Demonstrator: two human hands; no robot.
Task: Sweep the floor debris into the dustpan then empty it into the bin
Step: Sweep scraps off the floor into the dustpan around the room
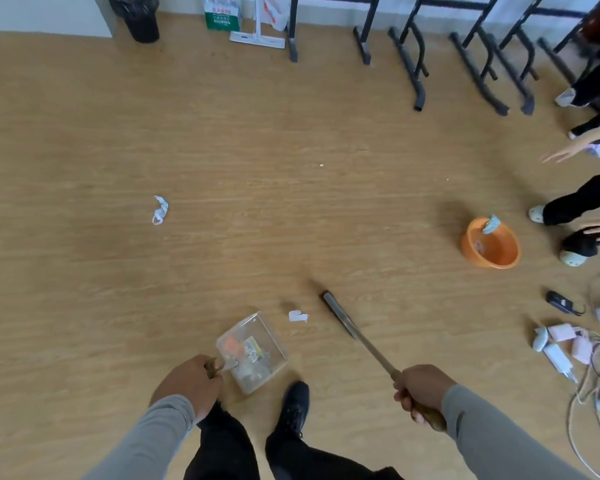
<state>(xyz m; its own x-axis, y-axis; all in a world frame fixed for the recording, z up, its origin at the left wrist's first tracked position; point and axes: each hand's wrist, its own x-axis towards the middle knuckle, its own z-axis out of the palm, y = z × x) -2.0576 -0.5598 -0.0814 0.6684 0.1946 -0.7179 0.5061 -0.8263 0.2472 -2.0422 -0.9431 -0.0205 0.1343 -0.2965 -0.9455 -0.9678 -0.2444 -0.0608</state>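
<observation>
The dustpan (pixel 253 351) is being gripped by its handle in the left hand (pixel 191 382), mouth facing a scrap (pixel 298 316) just ahead. The broom (pixel 357 336) is being clasped by the right hand (pixel 418 393), head beyond the scrap, apparently for drawing it in. The bin (pixel 137 17) is standing far ahead-left.

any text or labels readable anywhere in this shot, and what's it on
Nothing can be read with confidence.
Green and white carton by the far wall: red and white characters, too blurred to read.
White plastic bag beside the white flat mop: red print, illegible.
Clear plastic dustpan held by the left hand: orange and yellow wrappers inside, print too small.
Black bin, orange plastic basin: no text visible.
</observation>
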